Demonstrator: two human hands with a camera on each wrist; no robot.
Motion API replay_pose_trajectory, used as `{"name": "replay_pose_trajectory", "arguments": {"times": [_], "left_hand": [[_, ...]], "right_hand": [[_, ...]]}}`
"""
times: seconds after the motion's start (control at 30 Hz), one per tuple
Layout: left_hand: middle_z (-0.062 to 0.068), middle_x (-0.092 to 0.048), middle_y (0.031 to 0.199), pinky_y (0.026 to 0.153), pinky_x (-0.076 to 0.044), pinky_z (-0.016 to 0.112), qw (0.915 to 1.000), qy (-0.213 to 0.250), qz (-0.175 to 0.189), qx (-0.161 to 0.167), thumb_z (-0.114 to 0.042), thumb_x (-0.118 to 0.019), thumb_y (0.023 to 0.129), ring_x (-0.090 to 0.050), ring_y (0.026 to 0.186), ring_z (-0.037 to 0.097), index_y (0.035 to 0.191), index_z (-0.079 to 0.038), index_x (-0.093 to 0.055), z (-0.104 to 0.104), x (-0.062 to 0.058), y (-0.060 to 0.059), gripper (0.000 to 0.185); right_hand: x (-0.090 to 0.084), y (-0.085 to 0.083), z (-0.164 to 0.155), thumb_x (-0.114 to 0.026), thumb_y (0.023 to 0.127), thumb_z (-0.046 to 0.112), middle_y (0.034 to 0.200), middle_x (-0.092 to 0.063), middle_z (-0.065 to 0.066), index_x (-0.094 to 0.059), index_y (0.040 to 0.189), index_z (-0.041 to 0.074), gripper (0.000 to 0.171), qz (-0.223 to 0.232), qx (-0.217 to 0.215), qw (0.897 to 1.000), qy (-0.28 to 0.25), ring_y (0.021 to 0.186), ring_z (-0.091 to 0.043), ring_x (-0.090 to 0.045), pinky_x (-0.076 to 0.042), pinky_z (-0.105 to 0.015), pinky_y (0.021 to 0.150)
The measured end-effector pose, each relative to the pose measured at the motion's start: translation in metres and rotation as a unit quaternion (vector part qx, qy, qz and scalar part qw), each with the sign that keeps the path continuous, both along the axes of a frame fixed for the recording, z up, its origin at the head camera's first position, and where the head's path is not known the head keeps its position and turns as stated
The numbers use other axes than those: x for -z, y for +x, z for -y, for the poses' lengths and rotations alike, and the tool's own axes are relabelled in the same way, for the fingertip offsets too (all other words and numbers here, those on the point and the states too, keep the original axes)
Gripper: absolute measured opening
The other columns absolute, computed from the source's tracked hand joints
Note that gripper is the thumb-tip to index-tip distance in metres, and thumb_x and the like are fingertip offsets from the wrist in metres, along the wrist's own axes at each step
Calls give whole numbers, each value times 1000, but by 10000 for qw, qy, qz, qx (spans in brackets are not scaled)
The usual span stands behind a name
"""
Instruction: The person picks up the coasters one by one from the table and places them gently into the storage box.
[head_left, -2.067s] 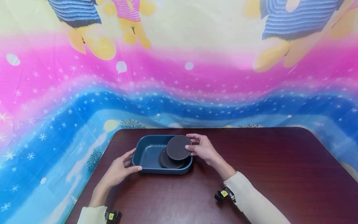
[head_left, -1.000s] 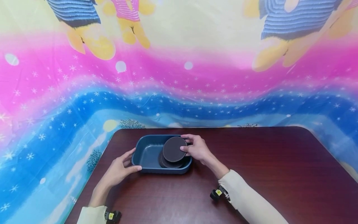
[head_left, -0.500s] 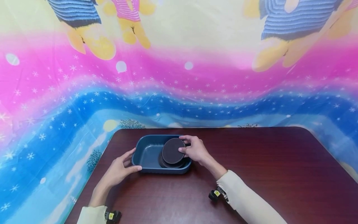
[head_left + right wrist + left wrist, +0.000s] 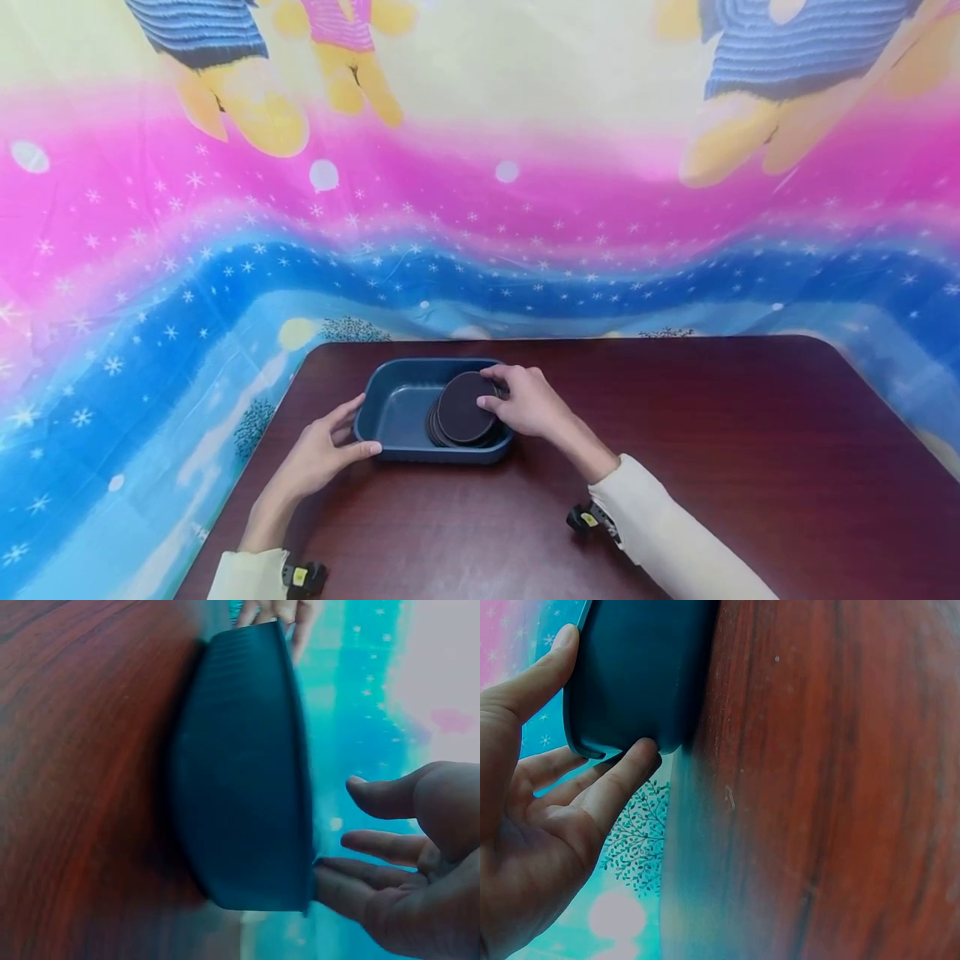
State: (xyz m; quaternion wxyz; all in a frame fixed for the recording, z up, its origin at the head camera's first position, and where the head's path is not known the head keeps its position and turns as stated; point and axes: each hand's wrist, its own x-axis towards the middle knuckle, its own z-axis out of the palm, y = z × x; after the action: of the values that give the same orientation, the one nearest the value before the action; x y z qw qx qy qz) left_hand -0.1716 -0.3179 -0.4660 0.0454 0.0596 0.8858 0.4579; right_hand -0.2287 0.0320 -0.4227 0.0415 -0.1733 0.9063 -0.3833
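Note:
A dark blue rectangular box (image 4: 393,456) with rounded corners stands near the table's far left. Inside its right half lies a stack of dark brown round coasters (image 4: 467,407), the top one slightly offset. My left hand (image 4: 315,454) touches the box's left end, thumb at the near corner of the rim and extended fingers against the end wall; the left wrist view shows these fingertips (image 4: 641,748) on the wall. My right hand (image 4: 531,402) is over the box's right rim beside the top coaster. In the right wrist view its thumb and fingers (image 4: 382,847) are spread with nothing between them.
The box stands on a reddish-brown wooden table (image 4: 697,450) with rounded far corners. A printed cloth backdrop (image 4: 480,217) hangs behind and to the left of it. Each wrist wears a small black camera (image 4: 303,577).
My right hand has moved left with the top coaster and lowered it onto the stack in the box; its grip has loosened. The left hand and the box keep their place.

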Motion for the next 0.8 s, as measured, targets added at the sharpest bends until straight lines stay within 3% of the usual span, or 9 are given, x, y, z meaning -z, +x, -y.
{"name": "replay_pose_trajectory", "arguments": {"times": [0.07, 0.17, 0.23, 0.3, 0.37, 0.57, 0.8], "left_hand": [[26, -52, 161, 100, -63, 47, 10000, -7, 1, -5, -31, -85, 95, -59, 142, 46, 170, -11, -34, -1, 0, -1, 93], [27, -52, 161, 100, -63, 47, 10000, 0, 19, 0, -29, -85, 95, -59, 143, 47, 170, -11, -34, -1, -1, -1, 93], [27, -51, 162, 100, -63, 46, 10000, 3, 28, 24, -29, -85, 95, -58, 143, 47, 170, -11, -34, -1, -1, -1, 92], [27, -51, 162, 100, -63, 46, 10000, 9, 30, 46, -30, -85, 95, -58, 143, 47, 170, -11, -33, 0, -1, -2, 93], [27, -51, 162, 100, -63, 45, 10000, 3, 38, 55, -31, -85, 95, -58, 143, 47, 170, -11, -33, 2, 0, -2, 93], [26, -51, 162, 100, -63, 47, 9999, -86, 144, 14, -33, -85, 95, -58, 143, 47, 170, -13, -33, 5, 0, -1, 94], [26, -48, 165, 102, -62, 48, 9994, -310, 169, 21, -35, -84, 95, -54, 146, 47, 171, -13, -31, 7, -1, -1, 95]], "right_hand": [[-6, 5, -7, -76, 102, 27, 91, -77, -18, -67, 147, 15, 47, -151, -51, 9998, 84, 78, -32, -70, -57, -40, 72], [-9, 10, -21, -76, 102, 27, 97, -77, -20, -66, 148, 16, 48, -218, 25, 9996, -178, 85, -37, -76, -63, -43, 77], [-7, 12, -32, -76, 102, 25, 122, -78, -18, -66, 148, 13, 48, -241, 97, 9987, -433, 109, -38, -78, -64, -48, 94], [-3, 14, -45, -76, 103, 24, 146, -69, -17, -65, 148, 11, 48, -238, 191, 9976, -629, 129, -39, -71, -59, -54, 105], [1, 17, -58, -75, 103, 23, 148, -67, -18, -64, 149, 10, 49, -233, 258, 9968, -726, 130, -41, -70, -58, -56, 107], [12, 25, -97, -74, 104, 28, 150, -66, -17, -62, 151, 11, 51, -384, 566, 9966, -450, 131, -42, -70, -57, -59, 108], [14, 34, -132, -72, 105, 33, 148, -66, -20, -61, 151, 7, 54, -837, 822, 9931, 86, 129, -44, -68, -55, -62, 106]]}}
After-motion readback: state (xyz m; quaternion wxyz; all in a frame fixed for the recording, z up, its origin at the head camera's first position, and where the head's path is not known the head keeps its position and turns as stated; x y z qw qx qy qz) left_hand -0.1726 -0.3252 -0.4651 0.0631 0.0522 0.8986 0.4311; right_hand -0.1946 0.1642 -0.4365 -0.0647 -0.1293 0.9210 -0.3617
